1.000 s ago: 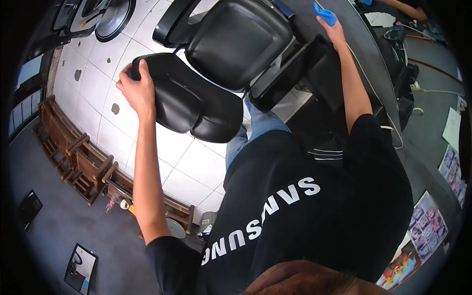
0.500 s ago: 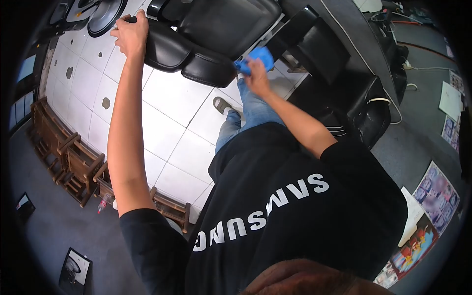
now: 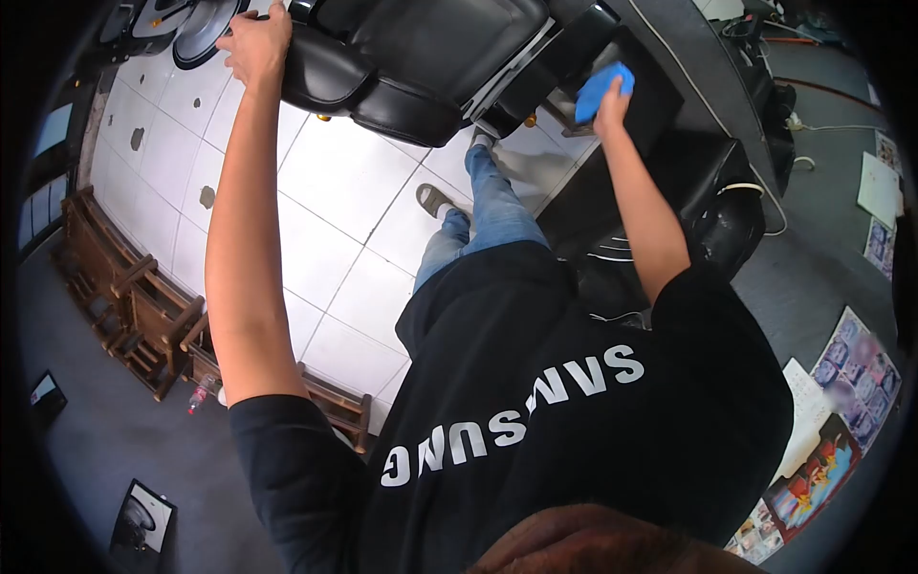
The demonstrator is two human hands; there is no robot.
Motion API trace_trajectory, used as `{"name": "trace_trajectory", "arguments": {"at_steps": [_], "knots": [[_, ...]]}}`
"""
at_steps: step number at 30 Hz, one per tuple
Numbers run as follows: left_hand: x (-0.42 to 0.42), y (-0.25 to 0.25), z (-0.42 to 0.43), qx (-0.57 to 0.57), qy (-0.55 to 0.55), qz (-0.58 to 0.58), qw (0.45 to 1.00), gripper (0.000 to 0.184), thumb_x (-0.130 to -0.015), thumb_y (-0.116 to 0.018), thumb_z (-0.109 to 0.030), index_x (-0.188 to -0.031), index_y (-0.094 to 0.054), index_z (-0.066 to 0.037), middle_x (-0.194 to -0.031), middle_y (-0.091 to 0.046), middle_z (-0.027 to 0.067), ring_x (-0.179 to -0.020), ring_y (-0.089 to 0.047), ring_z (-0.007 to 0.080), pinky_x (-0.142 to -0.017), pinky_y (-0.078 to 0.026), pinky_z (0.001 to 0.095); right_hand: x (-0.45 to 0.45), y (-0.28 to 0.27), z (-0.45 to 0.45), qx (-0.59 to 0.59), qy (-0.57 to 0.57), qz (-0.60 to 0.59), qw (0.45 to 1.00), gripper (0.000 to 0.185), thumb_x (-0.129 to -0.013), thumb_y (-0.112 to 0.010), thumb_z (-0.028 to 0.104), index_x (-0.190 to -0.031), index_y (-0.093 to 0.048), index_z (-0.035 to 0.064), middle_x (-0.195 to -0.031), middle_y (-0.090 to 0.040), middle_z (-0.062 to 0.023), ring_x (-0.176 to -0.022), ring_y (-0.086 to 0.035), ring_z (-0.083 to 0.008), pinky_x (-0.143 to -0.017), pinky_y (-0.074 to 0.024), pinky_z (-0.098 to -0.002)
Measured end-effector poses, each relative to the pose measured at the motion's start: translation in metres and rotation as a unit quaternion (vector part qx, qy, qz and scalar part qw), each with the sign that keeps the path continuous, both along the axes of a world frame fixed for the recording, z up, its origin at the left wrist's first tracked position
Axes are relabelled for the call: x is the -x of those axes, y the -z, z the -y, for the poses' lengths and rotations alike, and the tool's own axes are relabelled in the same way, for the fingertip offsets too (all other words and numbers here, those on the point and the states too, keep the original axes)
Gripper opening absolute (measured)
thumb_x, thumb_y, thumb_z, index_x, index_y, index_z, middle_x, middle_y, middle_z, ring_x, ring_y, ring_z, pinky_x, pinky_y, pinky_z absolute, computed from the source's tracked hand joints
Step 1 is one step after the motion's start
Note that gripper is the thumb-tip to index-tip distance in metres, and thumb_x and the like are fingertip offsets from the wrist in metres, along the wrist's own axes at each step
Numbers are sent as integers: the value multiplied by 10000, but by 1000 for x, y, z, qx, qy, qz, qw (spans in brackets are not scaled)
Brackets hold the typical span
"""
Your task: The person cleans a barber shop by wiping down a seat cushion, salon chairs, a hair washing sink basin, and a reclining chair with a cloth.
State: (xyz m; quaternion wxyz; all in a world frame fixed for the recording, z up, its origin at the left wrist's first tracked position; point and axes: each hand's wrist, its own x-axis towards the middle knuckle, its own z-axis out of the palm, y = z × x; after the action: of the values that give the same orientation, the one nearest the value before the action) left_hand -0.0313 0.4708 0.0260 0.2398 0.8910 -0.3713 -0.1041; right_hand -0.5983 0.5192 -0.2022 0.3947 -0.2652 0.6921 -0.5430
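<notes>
At the upper left, my left hand (image 3: 258,46) grips the end of a black padded salon chair (image 3: 421,57), its fingers curled at the edge beside the cushion. My right hand (image 3: 613,107) is closed around a bunched blue cloth (image 3: 602,91). It is held up to the right of the chair, in front of a dark seat (image 3: 626,86), and I cannot tell whether the cloth touches anything. The chair's near padded edge and metal-trimmed side face me.
White floor tiles (image 3: 325,191) lie under my feet. Wooden benches (image 3: 134,287) line the left side, with a plastic bottle (image 3: 199,394) near them. Another black chair (image 3: 669,191) stands close on my right. A white cable (image 3: 693,86) runs along the dark counter.
My right hand has moved right with the blue cloth, away from the chair's near corner. My left hand stays at the chair's end, shifted slightly up.
</notes>
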Motion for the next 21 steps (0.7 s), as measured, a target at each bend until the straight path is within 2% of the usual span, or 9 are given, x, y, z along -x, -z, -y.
{"name": "trace_trajectory", "arguments": {"at_steps": [1,3,5,7,9,11,13,16,21], "knots": [[5,-5,0,-2,3,1,1000,696,-833,-654,-559,-1383,-585,-138,-1449,-430,248,-1276,-522,473,-1071,-430,515,10,16,25,21,-34,-15,999,486,-1068,-502,399,-1393,-490,37,-1293,-620,-162,-1153,-635,-266,-991,-507,-409],[14,-15,-6,-13,9,2,1000,667,-855,-633,-499,-1381,-565,-95,-1426,-429,255,-1268,-511,481,-1047,-447,536,-43,-35,37,-112,-67,-29,991,482,-1049,-529,349,-1417,-473,43,-1299,-621,-207,-1190,-626,-320,-1012,-483,-428],[13,-14,-2,-12,4,-1,1000,666,-840,-640,-502,-1371,-579,-105,-1428,-441,244,-1269,-517,474,-1051,-443,525,-88,12,24,30,-14,-205,978,504,-1022,-552,303,-1436,-463,31,-1331,-601,-262,-1223,-599,-411,-1033,-456,-456],[15,-17,-4,-16,-2,-10,1000,662,-836,-645,-507,-1364,-586,-111,-1426,-446,242,-1265,-521,475,-1051,-441,526,-137,3,-27,-18,10,-257,966,496,-1012,-547,253,-1448,-466,32,-1365,-573,-289,-1249,-558,-471,-1048,-439,-475],[15,-17,-4,-17,1,-10,1000,645,-846,-635,-519,-1357,-591,-128,-1427,-440,241,-1258,-526,479,-1052,-439,528,-163,14,-94,39,-52,-245,967,484,-1009,-551,240,-1440,-480,30,-1399,-552,-290,-1237,-565,-478,-1051,-438,-477],[13,-15,-6,-13,4,-15,1000,636,-853,-628,-523,-1357,-590,-136,-1428,-434,238,-1258,-526,481,-1050,-440,527,-176,-14,-157,-60,-151,-216,963,493,-1008,-559,235,-1444,-480,18,-1378,-562,-291,-1207,-586,-464,-1069,-433,-454],[17,-20,-8,-12,6,-17,1000,640,-860,-625,-526,-1364,-583,-134,-1426,-429,237,-1256,-525,481,-1050,-440,527,-158,-9,-189,-166,-295,-97,936,486,-1015,-585,280,-1413,-517,9,-1329,-624,-230,-1170,-627,-394,-1054,-454,-435],[18,-19,-10,-15,9,-16,1000,649,-865,-626,-529,-1375,-573,-131,-1422,-426,236,-1252,-525,482,-1050,-439,529,-143,-38,-204,-326,-219,173,903,449,-1024,-598,322,-1343,-570,8,-1250,-675,-139,-1123,-654,-296,-1014,-490,-424],[15,-16,-8,-13,8,-16,1000,639,-878,-619,-534,-1368,-578,-125,-1411,-435,234,-1245,-532,481,-1049,-444,529,-110,-124,-103,-174,-141,295,929,387,-1005,-646,297,-1285,-614,32,-1237,-679,-97,-1088,-669,-214,-970,-529,-388]]}}
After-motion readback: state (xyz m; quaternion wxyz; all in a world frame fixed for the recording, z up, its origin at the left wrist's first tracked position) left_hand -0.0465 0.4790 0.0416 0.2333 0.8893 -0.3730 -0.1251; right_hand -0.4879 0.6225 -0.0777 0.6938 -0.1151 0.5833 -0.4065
